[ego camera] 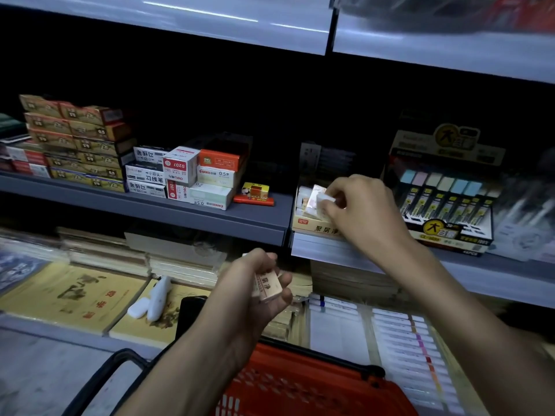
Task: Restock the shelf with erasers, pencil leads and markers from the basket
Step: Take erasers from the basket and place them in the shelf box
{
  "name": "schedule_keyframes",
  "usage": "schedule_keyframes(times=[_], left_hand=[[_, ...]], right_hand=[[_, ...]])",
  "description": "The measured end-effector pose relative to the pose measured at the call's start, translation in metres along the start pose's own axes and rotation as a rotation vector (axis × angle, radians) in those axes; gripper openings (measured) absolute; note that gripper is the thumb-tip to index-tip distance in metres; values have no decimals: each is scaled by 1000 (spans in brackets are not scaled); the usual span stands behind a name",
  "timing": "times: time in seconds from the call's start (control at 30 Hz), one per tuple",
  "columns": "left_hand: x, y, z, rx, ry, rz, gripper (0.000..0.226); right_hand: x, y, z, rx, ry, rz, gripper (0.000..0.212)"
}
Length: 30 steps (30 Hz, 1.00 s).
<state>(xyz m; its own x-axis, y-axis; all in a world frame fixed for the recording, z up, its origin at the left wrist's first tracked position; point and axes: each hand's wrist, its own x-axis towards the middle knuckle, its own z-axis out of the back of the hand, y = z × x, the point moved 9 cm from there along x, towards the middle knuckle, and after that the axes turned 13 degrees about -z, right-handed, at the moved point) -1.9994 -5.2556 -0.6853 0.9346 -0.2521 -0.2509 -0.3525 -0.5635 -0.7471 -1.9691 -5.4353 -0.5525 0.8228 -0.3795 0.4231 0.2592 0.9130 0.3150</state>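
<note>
Nearest, above the red basket (300, 385), spare erasers (267, 286) are gripped in the left hand (249, 283). Farther right, one eraser (326, 200) is pinched by the right hand (360, 205) over the eraser box (315, 226), directly below.

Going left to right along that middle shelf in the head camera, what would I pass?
Stacked yellow-brown boxes → white and orange pen boxes → red marker → eraser display box, where the right hand places an eraser → pencil lead display.
</note>
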Motion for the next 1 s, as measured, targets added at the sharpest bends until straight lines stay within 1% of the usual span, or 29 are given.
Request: schedule_keyframes(times=[0.1,0.17,0.27,0.3,0.4,0.47,0.53,0.63,0.67,0.7,0.73,0.8,0.87,0.93,1.0], left_hand=[[2,0,8,76,-19,-3,17],[3,-2,10,88,-18,-21,18],[2,-7,13,67,-3,-59,29],[1,-11,12,61,10,-79,32],[1,-22,10,51,27,-163,47],[1,-26,8,23,26,-193,50],[0,-27,2,-13,50,-201,46],[-2,-27,-6,-37,82,-206,41],[-2,-27,-8,-25,86,-211,41],[-2,-26,-9,-4,87,-218,40],[-3,-25,-10,21,89,-222,39],[-3,-22,-11,65,97,-218,35],[-3,-17,-12,91,95,-183,29],[-2,-9,-10,88,45,-118,24],[-1,-3,-5,48,-16,-65,24]], right_hand=[[2,4,-13,80,71,-42,20],[4,9,-15,143,80,-46,17],[6,14,-15,253,154,-66,18],[7,14,-12,284,159,-84,15],[8,9,4,254,134,-107,13],[2,7,10,243,176,-124,12],[-10,8,8,361,326,-173,16],[-37,22,-4,551,703,-229,25],[-45,26,-6,582,787,-225,25],[-50,29,-8,607,831,-220,24],[-53,29,-10,627,838,-224,22],[-53,23,-11,656,798,-265,19],[-44,11,-5,694,691,-312,18],[-28,-7,9,653,479,-323,14],[-12,-21,30,445,171,-232,10]])
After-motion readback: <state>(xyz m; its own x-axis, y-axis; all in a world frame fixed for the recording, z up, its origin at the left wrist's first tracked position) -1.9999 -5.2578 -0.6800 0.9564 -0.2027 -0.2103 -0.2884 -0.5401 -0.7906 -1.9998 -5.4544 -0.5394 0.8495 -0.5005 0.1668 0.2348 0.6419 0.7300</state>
